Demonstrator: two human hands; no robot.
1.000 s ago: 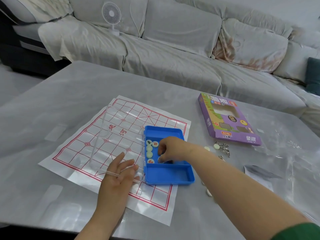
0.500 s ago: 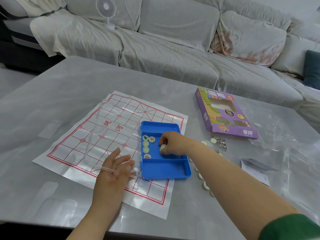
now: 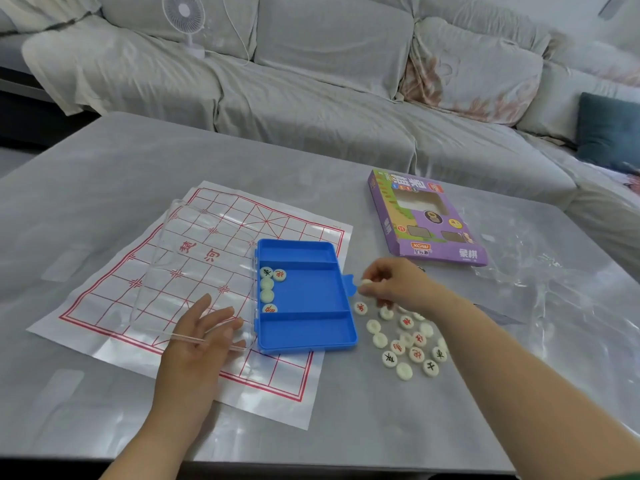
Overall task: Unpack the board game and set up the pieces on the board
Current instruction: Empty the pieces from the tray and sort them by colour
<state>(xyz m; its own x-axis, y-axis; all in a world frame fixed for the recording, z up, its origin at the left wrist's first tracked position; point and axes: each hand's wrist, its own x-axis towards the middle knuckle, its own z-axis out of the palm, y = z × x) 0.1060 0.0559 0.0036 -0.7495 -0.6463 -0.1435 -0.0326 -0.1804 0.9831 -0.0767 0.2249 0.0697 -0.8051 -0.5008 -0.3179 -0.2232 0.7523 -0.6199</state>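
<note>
Fingers [image 3: 375,272] of my right hand [image 3: 398,285] pinch one white xiangqi piece [image 3: 366,282] right of centre; my left hand [image 3: 201,330] lies flat, fingers straight, on the clear lid [image 3: 194,258]. Centre-left, the paper board [image 3: 104,299] carries the blue tray [image 3: 311,292] holding five pieces [image 3: 267,289]; loose pieces [image 3: 397,347] lie beside it.

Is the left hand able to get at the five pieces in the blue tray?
Probably yes. The left hand rests on the open clear lid beside the blue tray, and the pieces lie uncovered at the tray's left wall.
</note>
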